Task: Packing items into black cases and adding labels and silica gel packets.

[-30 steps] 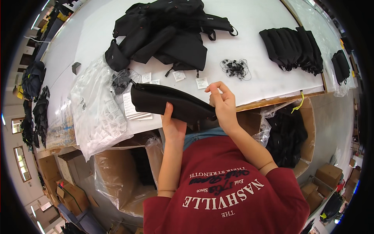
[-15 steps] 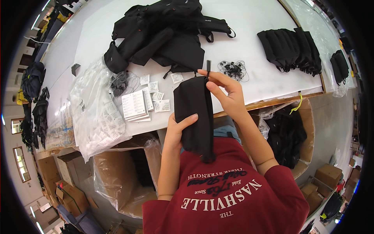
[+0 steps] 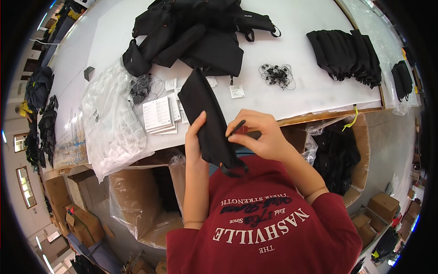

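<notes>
A long black fabric pouch [image 3: 200, 107] is tilted over the front edge of the table, its upper end leaning left. My left hand [image 3: 194, 141] grips its left side, thumb on the front and fingers mostly hidden behind. At the pouch's right edge, my right hand [image 3: 264, 132] pinches a black zipper pull [image 3: 237, 127] between thumb and fingers. Whether the zipper is undone does not show. A black loop [image 3: 235, 171] hangs at the pouch's lower end.
A heap of black pouches [image 3: 191, 36] lies at the back. Folded pouches [image 3: 342, 55] lie in a row on the right. Nearby are tangled black strings [image 3: 278, 75], white printed cards [image 3: 157, 114], a small white tag [image 3: 237, 91] and a clear plastic bag [image 3: 112, 123]. Lined cartons [image 3: 141, 205] stand below.
My right hand has slid the pull from the pouch's top down along its right edge. The pouch has tipped left at its upper end, and a white tag behind it now shows.
</notes>
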Tool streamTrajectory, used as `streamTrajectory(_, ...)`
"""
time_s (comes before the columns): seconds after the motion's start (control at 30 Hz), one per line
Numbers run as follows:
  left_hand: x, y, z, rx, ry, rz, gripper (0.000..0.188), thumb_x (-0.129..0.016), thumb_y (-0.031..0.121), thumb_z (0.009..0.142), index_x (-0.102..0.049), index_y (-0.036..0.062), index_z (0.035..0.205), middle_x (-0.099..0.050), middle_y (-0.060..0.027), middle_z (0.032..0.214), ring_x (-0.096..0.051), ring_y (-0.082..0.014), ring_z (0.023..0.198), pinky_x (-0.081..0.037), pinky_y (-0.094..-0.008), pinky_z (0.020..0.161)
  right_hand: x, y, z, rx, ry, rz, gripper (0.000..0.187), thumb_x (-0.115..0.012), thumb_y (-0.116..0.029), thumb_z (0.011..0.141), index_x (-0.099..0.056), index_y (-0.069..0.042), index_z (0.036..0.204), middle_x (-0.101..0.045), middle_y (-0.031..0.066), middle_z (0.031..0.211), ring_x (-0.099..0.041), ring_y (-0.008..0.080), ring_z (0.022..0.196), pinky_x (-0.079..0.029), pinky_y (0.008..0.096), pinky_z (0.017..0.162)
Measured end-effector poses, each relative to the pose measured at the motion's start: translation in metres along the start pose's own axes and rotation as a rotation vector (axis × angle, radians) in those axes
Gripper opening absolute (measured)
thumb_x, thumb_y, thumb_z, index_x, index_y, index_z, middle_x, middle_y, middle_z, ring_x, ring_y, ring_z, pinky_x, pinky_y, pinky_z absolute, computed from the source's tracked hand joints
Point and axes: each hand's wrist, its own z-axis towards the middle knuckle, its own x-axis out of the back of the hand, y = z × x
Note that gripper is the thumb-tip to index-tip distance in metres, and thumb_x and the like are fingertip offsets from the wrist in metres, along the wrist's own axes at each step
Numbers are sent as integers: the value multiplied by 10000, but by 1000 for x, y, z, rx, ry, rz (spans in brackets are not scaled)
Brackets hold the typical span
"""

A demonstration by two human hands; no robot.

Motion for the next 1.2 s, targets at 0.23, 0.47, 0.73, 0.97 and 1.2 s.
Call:
streamTrajectory(0.23, 1, 6, -1, -20, 115, 18, 262, -540, 309, 930, -575, 91, 789, -539, -60, 589, -528, -160, 479, -447, -266, 410, -7, -6, -11, -35, -204, 83, 98, -695, -43, 749, -666, -42, 843, -610, 54, 764, -587, 188, 697, -454, 274, 642)
streamTrajectory(0.47, -1, 6, -2, -39, 136, 13, 276, -532, 309, 933, -580, 81, 786, -545, -57, 592, -531, -163, 479, -449, -261, 417, -7, -4, -13, -36, -253, 51, 101, -698, -51, 747, -662, -49, 842, -598, 55, 752, -580, 201, 689, -448, 281, 631)
streamTrajectory(0.73, -12, -3, -14, -138, 9, 252, 320, -640, 117, 826, -559, -34, 1097, -655, -117, 920, -667, -192, 736, -568, -283, 665, 0, -11, 9, 61, 56, -119, 127, -682, 12, 748, -643, -40, 857, -578, 42, 757, -560, 139, 662, -437, 248, 616)
streamTrajectory(0.97, -7, -2, -15, 2, -44, 357, 351, -668, 110, 785, -565, -36, 1088, -649, -110, 902, -656, -164, 733, -549, -247, 660, 17, -9, 38, 152, 351, -242, 104, -689, -15, 756, -643, -20, 849, -561, 38, 735, -521, 110, 626, -404, 234, 589)
streamTrajectory(1.2, -3, 0, -4, -25, 147, 137, 280, -532, 322, 917, -592, 60, 837, -578, -49, 648, -542, -159, 515, -448, -270, 438, -8, -7, 2, 44, -200, -96, 136, -699, -138, 773, -600, -44, 776, -547, 37, 714, -477, 213, 709, -411, 313, 609)
